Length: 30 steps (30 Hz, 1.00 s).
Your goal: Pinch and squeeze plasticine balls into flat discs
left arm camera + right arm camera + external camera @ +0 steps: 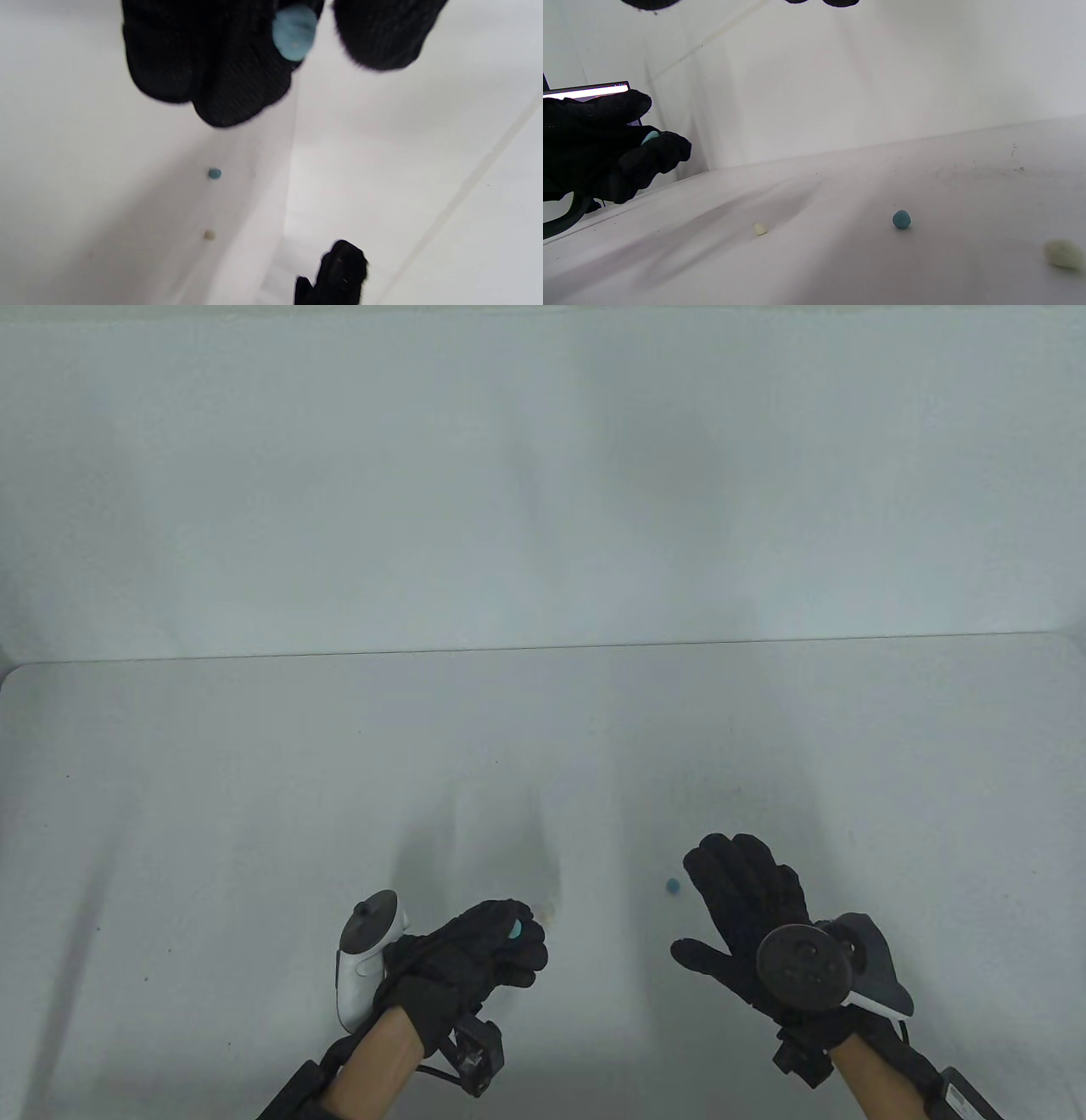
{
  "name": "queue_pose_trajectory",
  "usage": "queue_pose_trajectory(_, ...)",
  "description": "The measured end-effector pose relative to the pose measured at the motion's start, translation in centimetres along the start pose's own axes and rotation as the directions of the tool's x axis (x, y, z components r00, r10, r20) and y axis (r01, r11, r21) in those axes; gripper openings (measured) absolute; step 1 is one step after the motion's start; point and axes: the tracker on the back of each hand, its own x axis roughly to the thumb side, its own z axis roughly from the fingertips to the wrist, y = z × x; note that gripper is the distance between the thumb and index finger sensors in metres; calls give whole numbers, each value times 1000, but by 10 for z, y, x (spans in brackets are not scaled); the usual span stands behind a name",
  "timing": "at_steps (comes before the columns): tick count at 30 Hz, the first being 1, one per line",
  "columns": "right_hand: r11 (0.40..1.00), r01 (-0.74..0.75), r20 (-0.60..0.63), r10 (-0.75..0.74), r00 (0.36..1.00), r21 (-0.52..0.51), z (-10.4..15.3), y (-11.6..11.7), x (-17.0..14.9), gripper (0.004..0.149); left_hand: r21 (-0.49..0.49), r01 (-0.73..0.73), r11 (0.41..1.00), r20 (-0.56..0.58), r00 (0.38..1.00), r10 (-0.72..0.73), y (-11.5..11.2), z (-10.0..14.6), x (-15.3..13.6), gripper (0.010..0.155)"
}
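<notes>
My left hand (516,937) is low over the table near its front edge and pinches a light blue plasticine piece (515,929) between thumb and fingers. In the left wrist view that piece (294,33) looks like a flattened disc. It also shows in the right wrist view (650,137). My right hand (708,903) is spread open and empty, palm down. A small blue ball (673,886) lies on the table just left of its fingers, apart from them; it shows in the wrist views too (214,173) (901,219).
A small pale ball (760,228) lies on the table close to my left hand (547,910). A larger pale lump (1064,253) lies at the right edge of the right wrist view. A white wall (543,475) rises behind the table. A screen (585,91) stands beyond my left hand.
</notes>
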Motion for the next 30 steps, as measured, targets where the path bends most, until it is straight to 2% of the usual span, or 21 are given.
queue_pose_trajectory(3, 1000, 6, 2, -6, 1000, 4, -1, 0, 0, 84, 26, 62, 998, 24, 998, -63, 0, 1, 4, 48)
queue_pose_trajectory(8, 1000, 7, 3, -7, 1000, 2, -1, 0, 0, 84, 21, 84, 996, 56, 995, -85, -2, 2, 8, 43)
queue_pose_trajectory(12, 1000, 3, 4, -3, 1000, 0, 0, 0, 0, 84, 69, 124, 990, 68, 989, -128, -2, 3, 10, 39)
queue_pose_trajectory(14, 1000, 5, 6, -5, 1000, -1, 0, 0, 0, 84, 58, 128, 990, 55, 990, -132, -2, 3, 8, 40)
queue_pose_trajectory(18, 1000, 5, 5, -5, 1000, -8, 0, 0, 0, 84, 48, 39, 998, -23, 999, -38, -2, 2, -1, 47)
queue_pose_trajectory(21, 1000, 7, 2, -7, 1000, -5, 0, 1, -1, 84, 35, 44, 998, -20, 999, -43, -1, 1, -2, 55)
queue_pose_trajectory(24, 1000, 5, 1, -5, 1000, -16, 0, 0, 0, 83, 15, -19, 1000, -6, 1000, 19, -3, 3, -1, 60)
queue_pose_trajectory(26, 1000, 8, 2, -8, 1000, -12, 0, 0, 0, 83, -20, -66, 998, 16, 998, 66, -2, 2, -1, 73)
queue_pose_trajectory(27, 1000, 6, 1, -6, 1000, -11, 0, 0, 0, 84, -12, -78, 997, 13, 997, 79, -1, 3, -1, 72)
queue_pose_trajectory(30, 1000, 8, 2, -8, 1000, -14, 0, 0, 0, 83, 64, -5, 998, 10, 1000, 5, 3, 5, 1, 58)
